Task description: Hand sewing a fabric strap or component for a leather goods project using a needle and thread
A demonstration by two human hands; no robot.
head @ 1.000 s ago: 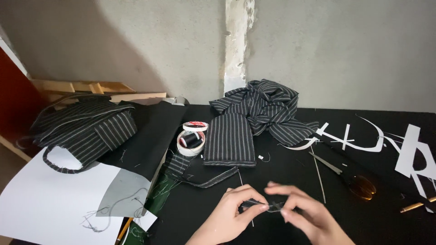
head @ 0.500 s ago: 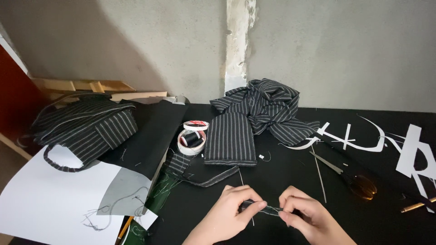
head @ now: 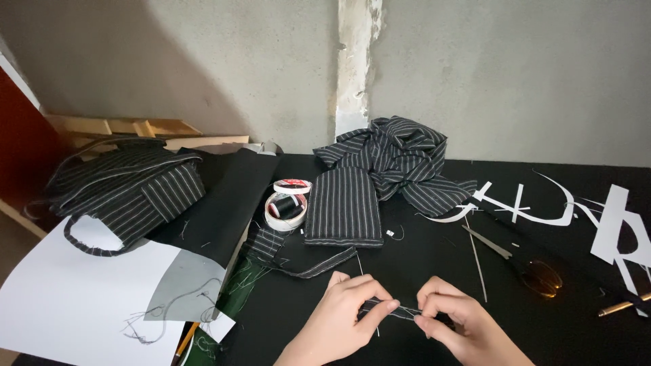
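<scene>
the left hand (head: 339, 322) and the right hand (head: 461, 325) are holding a narrow striped fabric strip (head: 400, 312) between them, low on the black table (head: 420, 271) and in front of the folded striped cloth (head: 342, 207). the left thumb and forefinger are pinching one end of the strip, with the other fingers curled underneath. the right thumb and forefinger are pinching the other end, the remaining fingers folded in toward the palm. the strip is running nearly level from hand to hand, and whether it is touching the table cannot be told.

just left of the folded striped cloth, a roll of white tape (head: 285, 210) is lying flat with a spool of black thread sitting inside it. behind the folded cloth a crumpled striped heap (head: 400, 156) is piling against the wall. to the right of the folded cloth, scissors (head: 522, 261) with amber handles are lying on the table, with white paper cutouts (head: 617, 224) beyond them. far left of the folded cloth, a striped bag (head: 129, 186) is resting above a white paper sheet (head: 74, 298).
</scene>
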